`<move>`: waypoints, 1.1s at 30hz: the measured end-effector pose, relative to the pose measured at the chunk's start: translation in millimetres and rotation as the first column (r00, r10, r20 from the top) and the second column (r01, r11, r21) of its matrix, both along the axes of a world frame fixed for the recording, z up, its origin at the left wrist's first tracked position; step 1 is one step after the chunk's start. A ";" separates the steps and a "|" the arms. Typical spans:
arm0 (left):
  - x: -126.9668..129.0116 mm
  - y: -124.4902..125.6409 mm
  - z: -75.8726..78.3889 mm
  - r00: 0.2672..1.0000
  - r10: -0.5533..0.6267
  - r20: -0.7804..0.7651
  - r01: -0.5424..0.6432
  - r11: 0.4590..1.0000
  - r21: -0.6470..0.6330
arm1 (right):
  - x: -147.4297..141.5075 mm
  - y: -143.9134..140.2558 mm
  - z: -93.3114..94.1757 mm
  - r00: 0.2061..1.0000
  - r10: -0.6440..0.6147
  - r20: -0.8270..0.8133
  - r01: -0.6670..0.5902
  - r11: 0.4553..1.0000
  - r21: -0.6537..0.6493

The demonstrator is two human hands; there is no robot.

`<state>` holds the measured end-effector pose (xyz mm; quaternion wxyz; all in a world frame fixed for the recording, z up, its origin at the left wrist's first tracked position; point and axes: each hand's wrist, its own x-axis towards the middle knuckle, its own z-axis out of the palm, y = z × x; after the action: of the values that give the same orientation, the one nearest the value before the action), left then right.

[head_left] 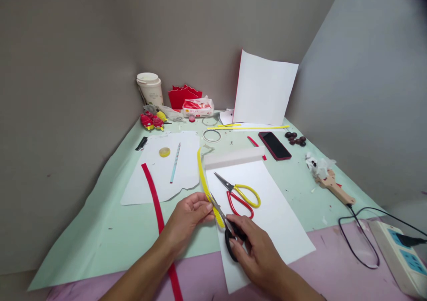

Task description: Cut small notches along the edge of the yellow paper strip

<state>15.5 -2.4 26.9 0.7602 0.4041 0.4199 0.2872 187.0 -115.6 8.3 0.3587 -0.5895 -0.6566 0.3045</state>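
Observation:
My left hand pinches a narrow yellow paper strip, whose lower part shows fine cuts along it. My right hand grips black-handled scissors, and their blades lie at the strip's edge beside my left fingertips. Under both hands is a white paper sheet. Another pair of scissors, with one yellow and one red handle, rests on that sheet just beyond my right hand. A long red strip runs beneath my left forearm.
A pencil and tape roll lie on another white sheet. Farther right are a phone, a glue gun with a cord, and a power strip. A lidded cup and tissue pack stand behind.

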 end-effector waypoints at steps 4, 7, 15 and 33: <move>0.7 -0.2 -0.5 1.000 0.005 0.013 -0.005 1.000 -0.010 | 0.4 0.0 0.1 1.000 0.005 0.000 -0.005 1.000 0.000; 0.5 0.1 -1.1 1.000 0.007 0.017 -0.007 1.000 -0.015 | 0.6 0.0 -0.4 1.000 0.008 0.004 -0.008 1.000 0.003; -0.7 1.2 -1.0 1.000 -0.009 0.007 0.009 1.000 0.004 | 0.6 -0.7 -2.6 1.000 0.008 0.021 -0.009 0.999 0.036; 1.1 -2.1 1.8 0.998 -0.011 -0.059 0.014 0.999 0.042 | 1.4 2.4 -4.8 0.785 -0.159 -0.599 0.042 0.978 -0.204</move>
<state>16.7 -4.5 28.7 0.7406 0.4311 0.4332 0.2792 188.4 -113.1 3.5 0.5126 -0.5233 -0.4426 0.5172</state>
